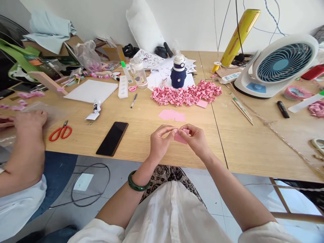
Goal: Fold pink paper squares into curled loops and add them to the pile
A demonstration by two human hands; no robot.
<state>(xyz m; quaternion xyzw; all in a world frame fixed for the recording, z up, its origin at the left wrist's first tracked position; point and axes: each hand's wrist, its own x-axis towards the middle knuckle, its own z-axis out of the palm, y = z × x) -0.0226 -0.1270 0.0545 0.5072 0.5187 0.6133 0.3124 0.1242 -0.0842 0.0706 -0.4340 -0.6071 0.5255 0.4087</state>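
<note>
Both my hands meet over the front of the table, pinching one small square of pink paper (pixel 181 137) between them. My left hand (pixel 161 140) is closed at the paper's left upper edge. Thumb and fingers of my right hand (pixel 196 139) grip it from the right. Just beyond my fingers lie a few flat pink paper pieces (pixel 167 114), one of them square. Behind these is a long heap of crumpled or folded pink paper bits (pixel 177 95). A pink square (pixel 201 103) rests at that heap's right end.
A black phone (pixel 112 138) and red-handled scissors (pixel 60 131) lie to my left, beside a co-worker's hand (pixel 30 118). A blue bottle (pixel 178 72) stands behind the heap. To the right are a white fan (pixel 275 67), sticks (pixel 243 111) and a twisted cord (pixel 286 140).
</note>
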